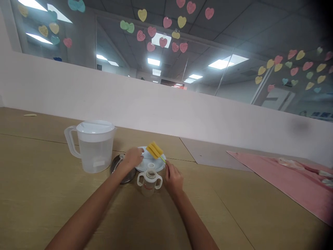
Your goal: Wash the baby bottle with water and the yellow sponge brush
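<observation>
Yellow sponge brush [155, 150] with thin green handle pinched by right hand [173, 179], left hand [132, 157] on white round plate [158, 166] (grasp unclear).

Bright yellow on the sponge brush [154, 151], and there's a thin green stem [162, 159] running off it, right over the white plate [161, 164]! The plate sits on a tan wood-grain table [39, 194]. Just left of the plate, a steel-grey lid [118, 165]; further left, a clear pitcher [95, 154] under a white cover [95, 126]. Right in front, a clear, white-handled sippy cup [150, 184] with a red marking. Far right, a pink towel [288, 180] streaked with white. Beyond the plate, paper hearts [162, 22] in pink, yellow, green and teal!
</observation>
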Demonstrator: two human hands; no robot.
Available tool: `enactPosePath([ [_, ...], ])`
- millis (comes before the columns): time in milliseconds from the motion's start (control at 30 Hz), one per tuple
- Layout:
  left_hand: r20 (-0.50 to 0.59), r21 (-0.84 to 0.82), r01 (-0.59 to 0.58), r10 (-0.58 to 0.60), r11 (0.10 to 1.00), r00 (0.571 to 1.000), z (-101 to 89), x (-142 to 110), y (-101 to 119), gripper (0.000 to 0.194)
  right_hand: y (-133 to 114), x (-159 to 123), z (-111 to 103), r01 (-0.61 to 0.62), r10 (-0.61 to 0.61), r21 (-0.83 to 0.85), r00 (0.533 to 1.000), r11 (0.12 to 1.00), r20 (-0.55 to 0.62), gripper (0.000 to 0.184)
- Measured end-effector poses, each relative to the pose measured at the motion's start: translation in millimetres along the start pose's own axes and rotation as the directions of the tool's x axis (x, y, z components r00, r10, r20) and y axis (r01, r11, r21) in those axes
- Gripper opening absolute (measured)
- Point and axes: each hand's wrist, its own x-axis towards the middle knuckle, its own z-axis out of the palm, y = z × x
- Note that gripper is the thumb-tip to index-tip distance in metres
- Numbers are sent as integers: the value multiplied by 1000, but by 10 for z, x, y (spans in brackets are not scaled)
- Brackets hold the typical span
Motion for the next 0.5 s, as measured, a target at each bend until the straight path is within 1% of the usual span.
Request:
enactPosePath([
  [100,28,-9,24,-24,1000,999,175,-35,77,22,13,5,-9,5,-5,-12,1000,1000,-7,29],
  [167,20,-36,30,-29,999,999,206,-28,71,24,22,9,-8,3,-3,-19,1000,1000,-13,30],
  [300,-22,-142,-8,5,990,1000,94,36,28,40,47,9,15,-35,34,-63,999,997,-18,31],
  [367,-45,-259,-43,32,965,998,20,66,40,48,60,3,28,-65,63,-87,998,994,-29,32],
  [400,-60,-356,-63,44,933,997,-11,74,60,52,64,-1,32,-65,63,-90,998,994,-27,32],
  [433,-76,-465,-80,50,882,996,-38,77,87,55,67,-5,33,-56,54,-86,998,995,-22,32],
  [500,-114,-663,-108,42,741,993,-86,68,158,59,65,-12,29,-31,31,-61,999,998,-9,33],
])
